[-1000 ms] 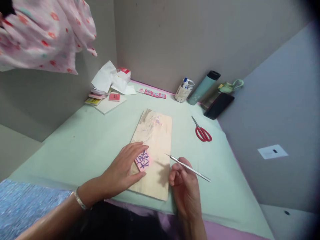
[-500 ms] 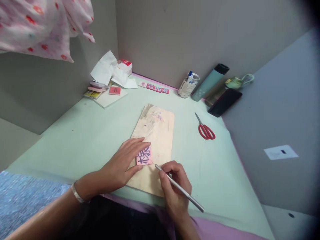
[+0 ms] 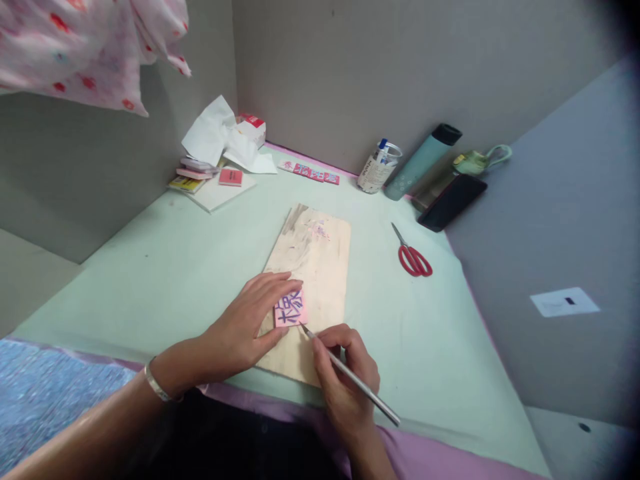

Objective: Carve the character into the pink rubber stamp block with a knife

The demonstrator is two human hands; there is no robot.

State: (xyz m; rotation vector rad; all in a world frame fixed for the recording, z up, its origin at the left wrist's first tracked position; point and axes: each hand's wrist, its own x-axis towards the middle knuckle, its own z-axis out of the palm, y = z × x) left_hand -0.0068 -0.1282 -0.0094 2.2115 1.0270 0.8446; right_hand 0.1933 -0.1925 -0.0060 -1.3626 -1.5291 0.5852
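Observation:
A small pink block with dark purple characters lies on a pale wooden board on the light green table cover. My left hand rests flat on the board, fingers spread around the block's left and top sides, holding it in place. My right hand is closed in a pen grip on a thin silver carving knife. The knife's tip touches the block's lower right corner.
Red-handled scissors lie right of the board. At the back stand a jar with pens, a teal bottle and a black phone. Pink strips, stacked blocks and crumpled paper sit back left. Pink cloth hangs above.
My right hand turned the knife from pointing away to a pen grip and brought its tip down to the pink block's lower right corner. My left hand stayed on the block.

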